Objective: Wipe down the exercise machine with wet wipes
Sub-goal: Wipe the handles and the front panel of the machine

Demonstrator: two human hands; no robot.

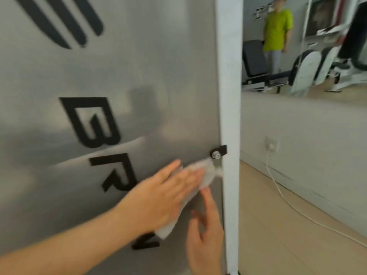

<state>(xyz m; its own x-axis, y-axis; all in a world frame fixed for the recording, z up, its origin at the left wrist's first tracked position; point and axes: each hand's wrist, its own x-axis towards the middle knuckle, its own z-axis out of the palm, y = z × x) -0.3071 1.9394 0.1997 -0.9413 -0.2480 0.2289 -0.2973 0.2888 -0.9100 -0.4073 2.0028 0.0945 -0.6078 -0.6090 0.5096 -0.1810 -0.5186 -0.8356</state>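
The exercise machine's grey metal panel [139,86] fills the left of the view and carries large black letters. My left hand [164,197] lies flat on it, pressing a white wet wipe [206,173] against the panel just below a black bracket with a bolt [218,152]. The wipe sticks out past my fingertips and under my palm. Below it, my right hand [206,241] rests with spread fingers on the panel near the white upright post [230,96] and holds nothing.
Right of the post a wall mirror reflects a person in a green shirt [278,28] and gym equipment. A wall socket [271,144] feeds a white cable [294,205] that trails across the wooden floor [297,245].
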